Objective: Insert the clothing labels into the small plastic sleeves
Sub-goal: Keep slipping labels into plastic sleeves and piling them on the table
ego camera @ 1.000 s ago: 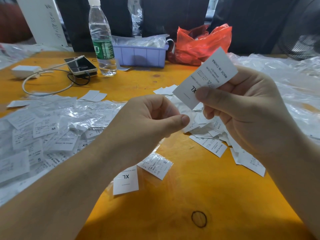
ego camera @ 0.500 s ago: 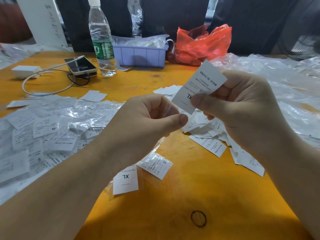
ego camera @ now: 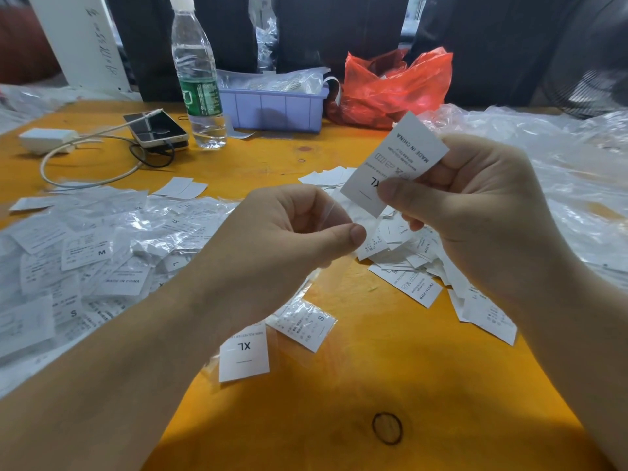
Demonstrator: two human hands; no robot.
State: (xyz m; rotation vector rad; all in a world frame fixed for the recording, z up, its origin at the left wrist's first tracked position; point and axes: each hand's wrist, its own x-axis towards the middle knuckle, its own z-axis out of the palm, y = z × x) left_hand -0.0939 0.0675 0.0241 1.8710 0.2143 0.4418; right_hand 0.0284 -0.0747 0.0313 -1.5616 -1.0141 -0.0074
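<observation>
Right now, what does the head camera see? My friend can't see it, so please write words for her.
The right hand pinches a white XL clothing label just above a small clear plastic sleeve pinched in the left hand. More white labels and filled sleeves lie on the orange wooden table.

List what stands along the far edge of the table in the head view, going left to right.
White charger block → phone → water bottle → purple bin → red plastic bag → heap of clear plastic.
</observation>
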